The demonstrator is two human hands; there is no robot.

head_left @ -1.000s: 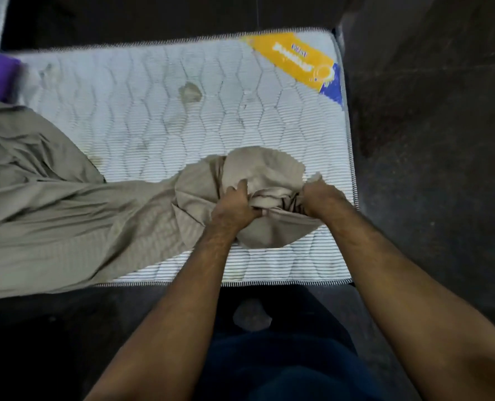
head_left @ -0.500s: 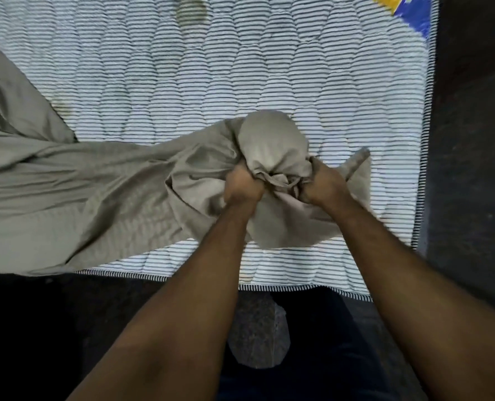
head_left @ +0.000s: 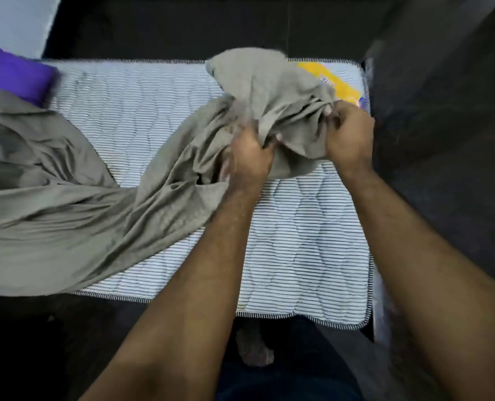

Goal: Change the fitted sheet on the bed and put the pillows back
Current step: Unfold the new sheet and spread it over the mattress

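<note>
A purple pillow [head_left: 14, 75] is lying at the mattress's [head_left: 298, 241] far left end, with the grey sheet [head_left: 66, 198] spreading over that left part and bunching up toward the right end. The left hand [head_left: 247, 157] is gripping the bunched cloth, and the right hand [head_left: 349, 140] is clutching a fold nearer the yellow label [head_left: 337, 82]. The gathered corner could be slipping loose or twisting, leaving the wrong edge over the mattress corner.

grey-olive fitted sheet [head_left: 101, 204] lies crumpled across the frame's left and centre, its bunched end raised over the bare striped mattress [head_left: 298, 241].
</note>
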